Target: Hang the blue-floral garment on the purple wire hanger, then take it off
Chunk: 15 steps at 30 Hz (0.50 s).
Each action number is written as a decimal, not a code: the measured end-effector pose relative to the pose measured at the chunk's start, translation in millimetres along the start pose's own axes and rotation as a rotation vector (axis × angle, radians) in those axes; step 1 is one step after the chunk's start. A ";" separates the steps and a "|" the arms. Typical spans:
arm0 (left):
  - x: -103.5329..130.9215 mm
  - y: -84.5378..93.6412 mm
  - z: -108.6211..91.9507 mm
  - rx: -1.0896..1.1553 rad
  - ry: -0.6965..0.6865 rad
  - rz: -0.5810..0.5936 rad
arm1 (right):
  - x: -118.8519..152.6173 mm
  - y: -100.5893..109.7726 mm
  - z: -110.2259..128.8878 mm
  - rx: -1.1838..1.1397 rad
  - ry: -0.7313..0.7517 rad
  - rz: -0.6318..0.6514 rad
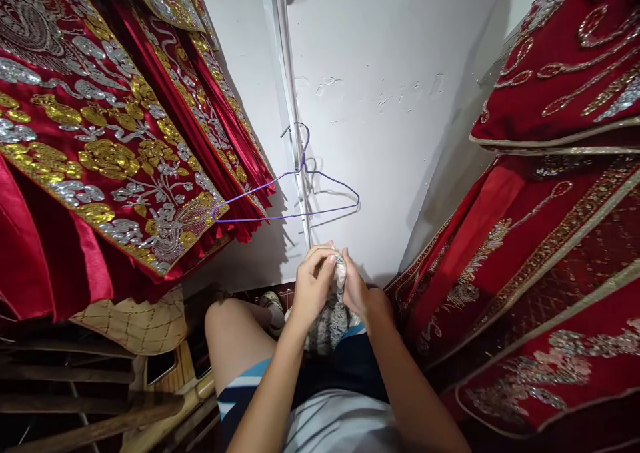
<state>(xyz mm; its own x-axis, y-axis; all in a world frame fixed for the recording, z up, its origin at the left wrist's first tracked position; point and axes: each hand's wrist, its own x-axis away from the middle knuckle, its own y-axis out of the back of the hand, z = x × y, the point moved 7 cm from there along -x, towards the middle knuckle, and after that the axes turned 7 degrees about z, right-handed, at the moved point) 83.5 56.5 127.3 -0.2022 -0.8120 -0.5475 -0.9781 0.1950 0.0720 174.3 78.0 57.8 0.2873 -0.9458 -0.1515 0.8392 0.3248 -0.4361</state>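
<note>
A patterned grey and white cloth [334,323] hangs down between my knees, its gathered top edge pinched in both hands. My left hand [314,280] grips the cloth from the left, with thumb and fingers pressed together. Close beside it, my right hand [356,286] holds the same edge from the right. Above and in front of my hands, a purple wire hanger [285,217] hangs bare from a white metal upright [287,73] by the wall.
Red embroidered garments with gold and silver sequins [113,160] hang at the left. More red beaded garments [565,193] fill the right side. A wooden chair or bench [175,400] with slats stands at the lower left. Behind the hanger is a white wall [380,133].
</note>
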 end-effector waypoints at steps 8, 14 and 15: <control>8.3 29.0 23.1 -0.271 0.215 0.529 | -21.5 -29.2 65.0 0.465 -0.040 0.467; 24.1 112.9 32.0 -0.979 0.449 0.490 | -78.2 3.9 118.5 0.703 0.467 -0.020; 22.1 128.5 25.6 -1.080 0.467 0.464 | -87.1 9.6 112.8 0.722 0.414 -0.044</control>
<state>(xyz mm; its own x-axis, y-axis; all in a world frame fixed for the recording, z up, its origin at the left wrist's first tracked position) -45.4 77.6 103.0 -0.3176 -0.9473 0.0416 -0.3071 0.1443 0.9407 209.4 163.3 166.9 0.1732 -0.8346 -0.5229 0.9758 0.0734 0.2060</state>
